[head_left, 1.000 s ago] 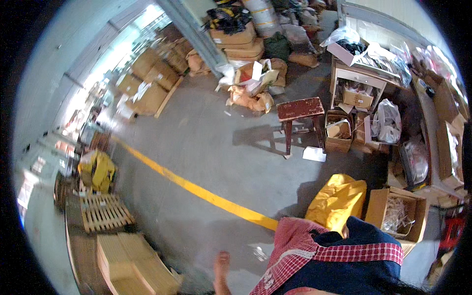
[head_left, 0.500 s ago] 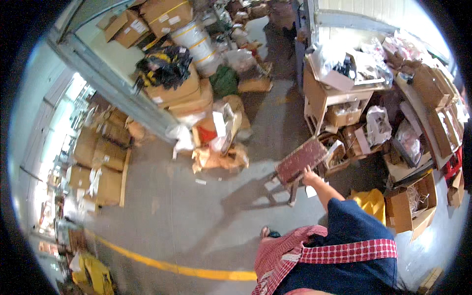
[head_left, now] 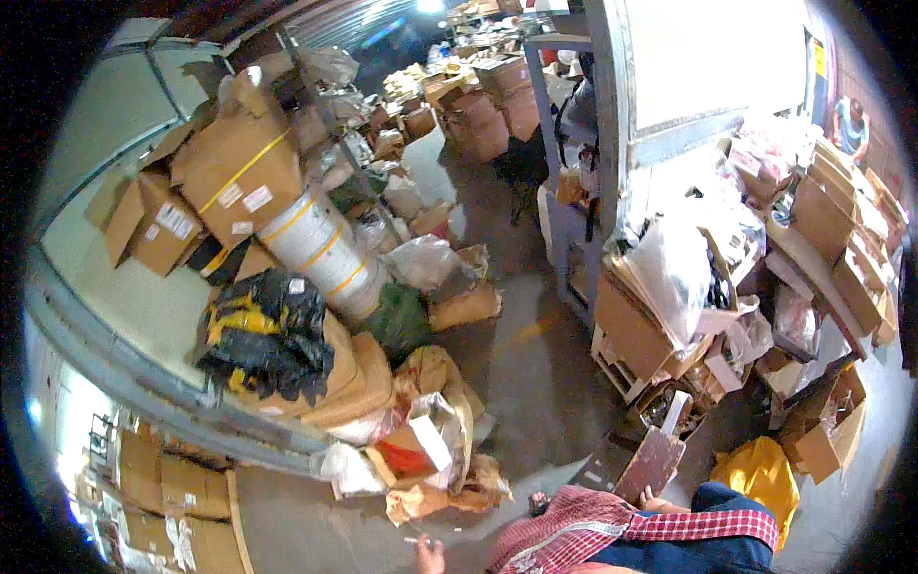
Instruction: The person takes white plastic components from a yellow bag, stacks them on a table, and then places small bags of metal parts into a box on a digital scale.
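At the bottom right, my right hand (head_left: 653, 499) grips the near edge of a worn reddish-brown wooden stool (head_left: 650, 462). The seat is tilted, and my body and the checked red cloth hide most of its legs. My left hand (head_left: 430, 555) shows only in part at the lower edge, fingers loosely apart, with nothing plainly held. Just by its fingertips in the picture is a small white scrap (head_left: 411, 540), which seems to lie on the floor. Beyond that hand lies crumpled brown paper (head_left: 445, 502).
Cartons (head_left: 234, 177), a white roll with yellow bands (head_left: 320, 244) and black plastic bags (head_left: 268, 335) are heaped on the left. A loaded wooden table (head_left: 626, 325) stands right, near a yellow sack (head_left: 760, 483). Between them a grey floor aisle (head_left: 521, 383) runs past a metal door frame (head_left: 612, 124).
My view has risen toward the aisle and the far room. The stool, still in my right hand, now appears lower and closer to my body. My left hand has come into view.
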Motion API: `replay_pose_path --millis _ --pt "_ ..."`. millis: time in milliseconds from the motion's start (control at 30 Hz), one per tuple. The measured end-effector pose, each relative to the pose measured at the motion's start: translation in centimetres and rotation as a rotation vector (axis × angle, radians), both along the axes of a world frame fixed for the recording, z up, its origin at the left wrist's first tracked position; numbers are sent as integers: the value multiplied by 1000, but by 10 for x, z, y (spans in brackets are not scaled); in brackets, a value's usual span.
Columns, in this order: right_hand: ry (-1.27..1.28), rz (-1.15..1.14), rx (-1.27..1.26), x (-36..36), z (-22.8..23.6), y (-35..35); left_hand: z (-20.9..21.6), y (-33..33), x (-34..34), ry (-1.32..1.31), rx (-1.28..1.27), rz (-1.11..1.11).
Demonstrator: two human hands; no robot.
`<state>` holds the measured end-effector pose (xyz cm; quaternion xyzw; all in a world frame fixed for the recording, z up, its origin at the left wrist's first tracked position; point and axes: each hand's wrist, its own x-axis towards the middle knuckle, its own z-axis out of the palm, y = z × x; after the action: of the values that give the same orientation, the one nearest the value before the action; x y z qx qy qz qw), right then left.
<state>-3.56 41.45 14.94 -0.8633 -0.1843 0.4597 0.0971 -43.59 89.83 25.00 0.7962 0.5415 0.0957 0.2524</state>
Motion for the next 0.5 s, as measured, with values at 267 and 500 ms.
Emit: replay_pose_path --millis 267,500 --pt "33 0 -5 156 10 167 -17 129 233 227 -755 -143" --pt "-36 -44 24 329 3 312 -28 337 411 379 -660 -279"
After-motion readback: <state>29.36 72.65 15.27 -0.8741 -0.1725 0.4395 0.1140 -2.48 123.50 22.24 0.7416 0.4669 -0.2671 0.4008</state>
